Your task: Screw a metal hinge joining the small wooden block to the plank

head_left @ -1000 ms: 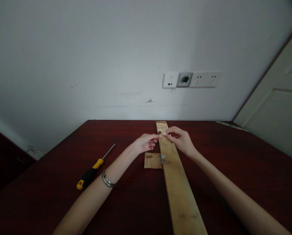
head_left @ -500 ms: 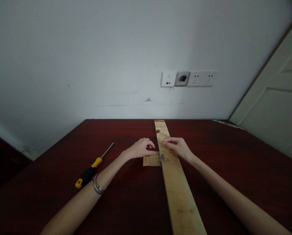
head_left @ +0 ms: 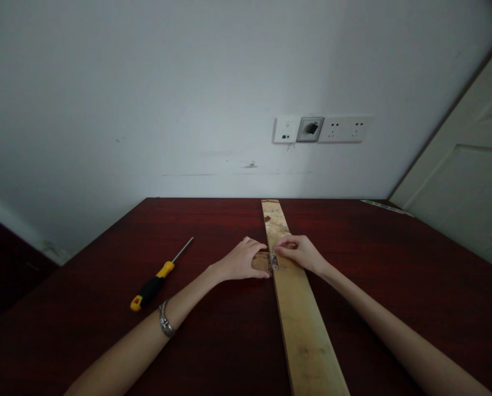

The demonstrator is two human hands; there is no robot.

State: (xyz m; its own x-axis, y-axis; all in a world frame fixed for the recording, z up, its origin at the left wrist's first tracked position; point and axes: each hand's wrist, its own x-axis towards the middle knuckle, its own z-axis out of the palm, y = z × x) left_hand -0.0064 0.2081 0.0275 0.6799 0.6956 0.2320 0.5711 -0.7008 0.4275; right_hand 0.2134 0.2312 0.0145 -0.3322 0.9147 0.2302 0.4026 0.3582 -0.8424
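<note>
- Head view: the left hand (head_left: pixel 241 260) spans the small wooden block (head_left: pixel 261 263), thumb and fingers clamped on opposite edges.
- The right hand (head_left: pixel 300 252) pinches a tiny metallic piece (head_left: pixel 275 246), too small to identify, beside the hinge (head_left: pixel 274 261).
- That hinge sits where the block meets the long board (head_left: pixel 304 319).
- A screwdriver (head_left: pixel 152 285) lies on the table (head_left: pixel 221 335), left of both hands.

Sockets (head_left: pixel 340 130) line the pale wall (head_left: pixel 167 82); a panelled door (head_left: pixel 473 181) stands at right; a thin strip (head_left: pixel 386 207) lies near it.
</note>
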